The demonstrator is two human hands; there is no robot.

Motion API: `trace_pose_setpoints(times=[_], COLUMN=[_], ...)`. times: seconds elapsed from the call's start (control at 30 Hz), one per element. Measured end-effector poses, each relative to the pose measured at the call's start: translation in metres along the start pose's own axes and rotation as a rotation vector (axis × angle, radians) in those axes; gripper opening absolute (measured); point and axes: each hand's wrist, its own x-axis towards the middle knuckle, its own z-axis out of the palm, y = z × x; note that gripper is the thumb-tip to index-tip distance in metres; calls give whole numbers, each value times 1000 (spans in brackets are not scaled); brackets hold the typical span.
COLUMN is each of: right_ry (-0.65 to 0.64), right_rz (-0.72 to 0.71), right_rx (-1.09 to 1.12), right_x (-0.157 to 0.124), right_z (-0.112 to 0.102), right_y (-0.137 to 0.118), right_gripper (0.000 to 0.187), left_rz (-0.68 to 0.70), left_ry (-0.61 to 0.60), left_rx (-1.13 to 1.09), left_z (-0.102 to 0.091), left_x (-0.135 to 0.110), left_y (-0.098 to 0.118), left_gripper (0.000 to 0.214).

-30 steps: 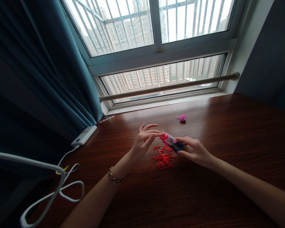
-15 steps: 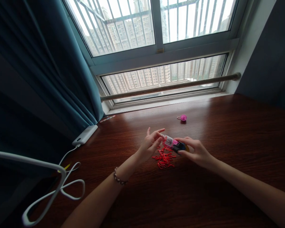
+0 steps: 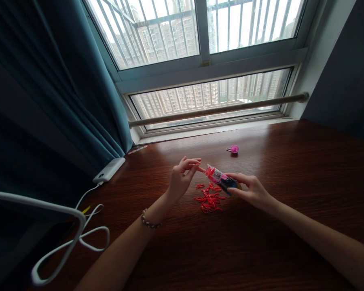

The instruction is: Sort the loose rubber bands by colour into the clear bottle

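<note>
In my right hand is a small clear bottle with a white label, pink and dark print and red contents. It lies tilted, its open mouth towards the left. My left hand, wearing a braided bracelet, is just beside that mouth. Its thumb and fingertips are pinched on what looks like a red string reaching to the mouth; the detail is small and blurred. Below the bottle, loose red strings lie in a pile on the brown wooden table.
A pink round lid with a small loop lies beyond the bottle. At the left are a white power bank and a looped white cable. Blue curtains hang beside the window, and a rail crosses it.
My left hand has drawn back to the left and slightly up from the bottle mouth, with the stretch of red between them now showing. My right hand still holds the bottle in nearly the same place.
</note>
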Motion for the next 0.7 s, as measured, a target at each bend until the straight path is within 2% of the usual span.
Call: trace_pose_setpoints(times=[0.13, 0.23, 0.3, 0.4, 0.47, 0.6, 0.7], right_ry=[9, 88, 154, 212, 229, 237, 230], right_rz=[60, 129, 186, 253, 272, 275, 283], right_rx=[91, 246, 357, 456, 480, 487, 490], right_x=[2, 4, 5, 6, 7, 7, 6], right_z=[0, 1, 2, 2, 2, 2, 2], right_y=[4, 10, 15, 21, 24, 26, 24], right_gripper=[43, 45, 48, 51, 50, 50, 50], left_rz=[-49, -104, -157, -256, -306, -342, -318], left_ry=[70, 71, -28, -251, -396, -680, -823], left_rx=[-68, -23, 127, 442, 541, 364, 260], left_z=[-1, -3, -3, -2, 0, 1, 0], left_x=[2, 4, 4, 0, -2, -4, -4], left_y=[0, -9, -21, -37, -43, -41, -30], left_gripper=[21, 22, 20, 19, 21, 31, 38])
